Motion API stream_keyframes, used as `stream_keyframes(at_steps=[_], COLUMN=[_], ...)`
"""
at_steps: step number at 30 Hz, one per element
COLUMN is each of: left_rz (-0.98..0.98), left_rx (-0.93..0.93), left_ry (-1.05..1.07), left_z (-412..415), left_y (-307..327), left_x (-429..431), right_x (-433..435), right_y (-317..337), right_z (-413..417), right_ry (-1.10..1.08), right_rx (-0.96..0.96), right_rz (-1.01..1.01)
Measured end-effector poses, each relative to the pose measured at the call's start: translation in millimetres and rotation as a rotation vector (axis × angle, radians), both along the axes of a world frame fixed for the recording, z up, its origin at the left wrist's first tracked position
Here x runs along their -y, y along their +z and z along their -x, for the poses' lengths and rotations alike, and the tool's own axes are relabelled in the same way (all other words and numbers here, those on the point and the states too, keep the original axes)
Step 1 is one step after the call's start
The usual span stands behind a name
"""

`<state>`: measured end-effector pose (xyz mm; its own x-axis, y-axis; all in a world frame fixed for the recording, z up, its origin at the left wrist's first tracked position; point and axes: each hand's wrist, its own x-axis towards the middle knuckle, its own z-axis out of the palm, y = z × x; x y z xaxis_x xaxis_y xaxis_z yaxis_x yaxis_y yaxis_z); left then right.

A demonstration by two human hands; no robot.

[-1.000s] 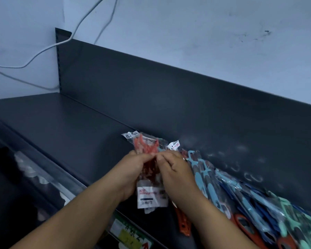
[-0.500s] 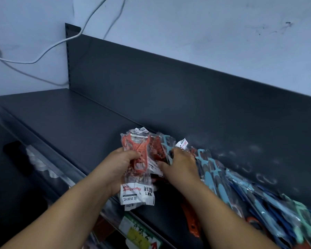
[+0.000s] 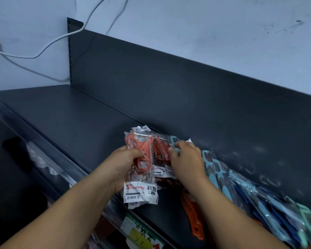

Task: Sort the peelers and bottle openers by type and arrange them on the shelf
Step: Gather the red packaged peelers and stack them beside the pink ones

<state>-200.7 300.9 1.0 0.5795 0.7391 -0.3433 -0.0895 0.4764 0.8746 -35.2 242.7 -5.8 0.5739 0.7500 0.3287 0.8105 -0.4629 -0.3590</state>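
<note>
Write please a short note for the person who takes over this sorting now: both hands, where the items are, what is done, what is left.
Left hand: holds a bundle of packaged orange peelers by the handles, lifted off the shelf.
Right hand: fingers rest on the next packets, an orange one and a light blue peeler; a firm grip cannot be confirmed.
Items: blue and teal packets lie in an overlapping row along the back panel to the right. A loose orange bottle opener lies near the front edge.
Done: orange peelers partly gathered.
Left: separate the colours and types, set the bundle down on the free left part of the shelf, and place the opener.
</note>
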Motion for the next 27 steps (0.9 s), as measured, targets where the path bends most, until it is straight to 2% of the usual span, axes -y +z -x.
stream_keyframes(at_steps=[4, 6, 9, 13, 17, 22, 27], left_rz=[0.009, 0.002, -0.012, -0.036, -0.039, -0.029, 0.083], left_rx=[0.021, 0.018, 0.009, -0.002, 0.033, 0.108, 0.137], left_ry=[0.016, 0.011, -0.005, -0.002, 0.022, 0.088, 0.013], left_z=[0.3, 1.1, 2.0, -2.0, -10.2, -18.2, -15.3], left_y=[-1.2, -1.7, -2.5, -3.9, -2.6, 1.6, 6.2], left_x=[-0.8, -0.6, -1.8, -3.2, -0.1, 7.2, 7.1], right_x=[-15.3, -15.7, -10.6, 4.6, 20.4, 25.2, 24.9], right_y=[-3.3, -5.2, -6.3, 8.3, 26.9, 13.7, 1.5], right_z=[9.1, 7.5, 1.6, 1.4, 21.0, 42.8, 51.8], right_ry=[0.025, 0.006, -0.02, -0.008, 0.118, 0.323, 0.516], right_rx=[-0.019, -0.026, -0.043, -0.111, -0.04, 0.096, -0.022], right_rz=[0.128, 0.112, 0.01, -0.236, -0.414, -0.342, -0.315])
